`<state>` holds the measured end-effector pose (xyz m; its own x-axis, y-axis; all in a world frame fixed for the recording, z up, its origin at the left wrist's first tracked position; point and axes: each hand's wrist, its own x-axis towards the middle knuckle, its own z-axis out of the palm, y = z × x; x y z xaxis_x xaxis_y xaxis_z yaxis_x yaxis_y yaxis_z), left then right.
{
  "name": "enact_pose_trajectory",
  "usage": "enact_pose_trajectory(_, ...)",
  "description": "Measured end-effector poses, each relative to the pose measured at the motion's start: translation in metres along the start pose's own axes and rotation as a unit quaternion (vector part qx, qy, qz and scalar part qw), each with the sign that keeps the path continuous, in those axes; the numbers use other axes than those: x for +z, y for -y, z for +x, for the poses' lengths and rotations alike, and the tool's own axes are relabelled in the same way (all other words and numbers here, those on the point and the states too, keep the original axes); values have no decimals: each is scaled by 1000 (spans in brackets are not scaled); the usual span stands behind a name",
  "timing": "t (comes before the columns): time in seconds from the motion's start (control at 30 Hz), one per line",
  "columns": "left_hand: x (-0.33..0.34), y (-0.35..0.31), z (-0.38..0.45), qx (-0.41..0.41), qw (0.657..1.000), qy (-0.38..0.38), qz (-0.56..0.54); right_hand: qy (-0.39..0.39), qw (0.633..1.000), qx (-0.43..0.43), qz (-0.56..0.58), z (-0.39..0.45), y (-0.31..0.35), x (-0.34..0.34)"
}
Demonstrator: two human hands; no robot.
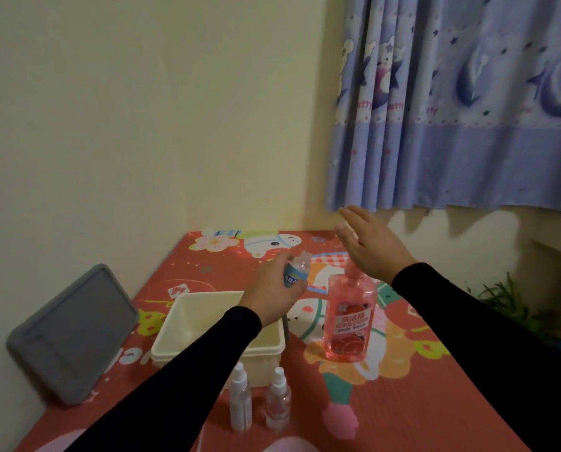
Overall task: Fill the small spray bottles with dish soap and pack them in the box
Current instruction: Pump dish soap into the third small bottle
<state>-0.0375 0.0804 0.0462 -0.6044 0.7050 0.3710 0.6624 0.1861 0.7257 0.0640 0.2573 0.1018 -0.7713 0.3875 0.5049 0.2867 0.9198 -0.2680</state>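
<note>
left hand (274, 290) grips small bottle (297, 272); right hand (369, 244) hovers flat.

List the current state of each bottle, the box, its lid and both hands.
Left hand: grips small bottle, uncapped, tilted.
Right hand: open, above the soap.
Dish soap bottle: upright, pink, nearly full.
Two spray bottles: upright, capped.
Box: open.
Grey lid: leaning on wall.
</note>
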Motion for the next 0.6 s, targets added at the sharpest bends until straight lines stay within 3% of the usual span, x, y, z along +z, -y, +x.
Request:
enact_pose_trajectory(0.43, 36, -6, 44, 13, 998, 25, 59, -22, 993, 82, 82, 42, -37, 7)
enact_pose_trajectory(0.6, 38, -8, 49, 36, 997, 22, 68, 24, 987, 124, 97, 45, -32, 9)
